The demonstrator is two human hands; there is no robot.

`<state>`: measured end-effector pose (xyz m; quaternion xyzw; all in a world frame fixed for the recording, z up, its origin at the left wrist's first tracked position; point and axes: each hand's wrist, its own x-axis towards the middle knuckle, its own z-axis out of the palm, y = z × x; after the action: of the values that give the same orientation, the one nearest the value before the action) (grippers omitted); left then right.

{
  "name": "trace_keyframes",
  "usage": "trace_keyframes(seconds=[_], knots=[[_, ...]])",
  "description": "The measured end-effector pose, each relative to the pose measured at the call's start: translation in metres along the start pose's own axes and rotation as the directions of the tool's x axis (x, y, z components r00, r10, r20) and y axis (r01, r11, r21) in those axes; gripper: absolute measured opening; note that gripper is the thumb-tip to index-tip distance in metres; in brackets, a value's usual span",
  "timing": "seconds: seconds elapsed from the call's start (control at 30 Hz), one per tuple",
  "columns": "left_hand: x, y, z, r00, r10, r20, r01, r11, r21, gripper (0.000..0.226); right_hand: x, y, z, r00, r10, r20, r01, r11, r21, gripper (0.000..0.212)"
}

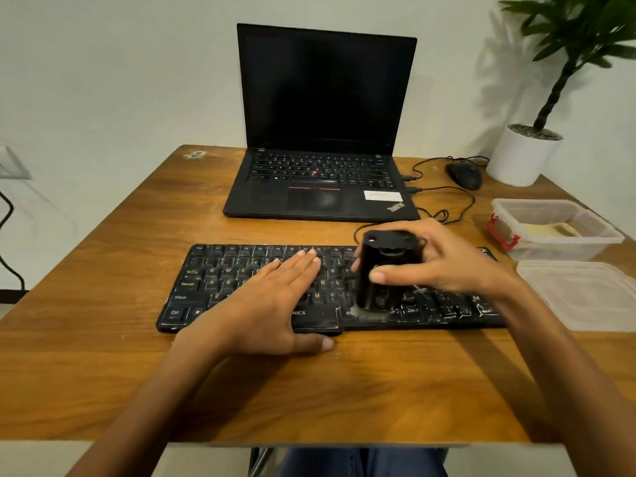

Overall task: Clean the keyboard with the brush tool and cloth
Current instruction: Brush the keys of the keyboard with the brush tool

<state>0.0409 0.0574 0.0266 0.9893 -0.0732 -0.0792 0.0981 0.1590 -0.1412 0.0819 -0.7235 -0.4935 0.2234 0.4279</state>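
Two bare hands are at a black keyboard (206, 282) on a wooden table (103, 356): the left hand (275, 301) rests flat on the middle keys, fingers straight and together, while the right hand (447, 266) grips a brush tool (382, 270) upright, its blurred bristles on the keys right of the space bar. Behind stand an open laptop (323, 98), a wired mouse (464, 174) and a potted plant (523, 156). A clear box (557, 244) and loose lid (585, 294) sit beside the keyboard's right end, which the right wrist partly hides.
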Motion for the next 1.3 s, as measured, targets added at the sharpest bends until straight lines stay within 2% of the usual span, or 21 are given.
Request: trace_keyframes(seconds=[0.03, 0.2, 0.37, 0.53, 0.7, 0.87, 0.93, 1.03, 1.1, 1.2, 1.3], knots=[[0.000, 0.000, 0.000, 1.000, -0.005, -0.004, 0.005, 1.000, 0.002, 0.107, -0.004, 0.000, -0.004, 1.000, 0.019, -0.024, -0.018, 1.000, 0.006, 0.037], [0.000, 0.001, 0.001, 1.000, -0.023, -0.013, 0.023, 0.999, 0.028, 0.109, 0.002, 0.003, 0.024, 0.995, -0.090, -0.048, 0.090, 0.996, -0.010, 0.034], [0.000, 0.002, 0.000, 1.000, -0.026, -0.011, 0.027, 0.999, 0.027, 0.109, -0.016, -0.001, -0.010, 0.999, 0.021, -0.042, -0.023, 0.998, -0.050, 0.036], [-0.001, 0.002, 0.001, 0.999, -0.024, -0.032, 0.024, 1.000, 0.017, 0.112, -0.004, 0.003, 0.016, 0.997, -0.077, -0.012, 0.077, 0.997, 0.003, 0.030], [-0.001, 0.002, 0.000, 0.999, -0.035, -0.016, 0.035, 0.999, 0.009, 0.114, -0.039, 0.010, -0.022, 0.989, 0.012, -0.147, -0.008, 0.999, 0.032, 0.036], [0.016, 0.017, 0.002, 0.998, 0.028, -0.047, -0.029, 0.999, -0.015, 0.111, -0.011, 0.006, 0.017, 0.991, -0.101, -0.088, 0.102, 0.995, 0.004, 0.031], [0.015, 0.015, 0.003, 0.998, 0.035, -0.052, -0.035, 0.999, -0.016, 0.112, -0.014, 0.009, 0.017, 0.995, -0.075, -0.073, 0.074, 0.997, -0.016, 0.029], [0.011, 0.014, 0.002, 1.000, -0.001, -0.028, 0.001, 1.000, -0.002, 0.110, -0.033, 0.008, -0.011, 0.989, 0.029, -0.144, -0.027, 1.000, 0.013, 0.037], [0.018, 0.018, 0.001, 0.999, 0.012, -0.032, -0.012, 1.000, -0.006, 0.110, -0.032, 0.003, -0.014, 0.983, -0.015, -0.183, 0.021, 0.999, 0.033, 0.037], [0.031, 0.024, 0.001, 0.996, 0.068, -0.055, -0.070, 0.997, -0.044, 0.110, -0.018, 0.003, 0.010, 0.989, -0.096, -0.111, 0.096, 0.995, -0.008, 0.031], [0.029, 0.022, 0.002, 0.998, 0.053, -0.046, -0.054, 0.998, -0.018, 0.108, -0.031, 0.011, -0.001, 0.996, -0.015, -0.088, 0.014, 1.000, -0.014, 0.026]])
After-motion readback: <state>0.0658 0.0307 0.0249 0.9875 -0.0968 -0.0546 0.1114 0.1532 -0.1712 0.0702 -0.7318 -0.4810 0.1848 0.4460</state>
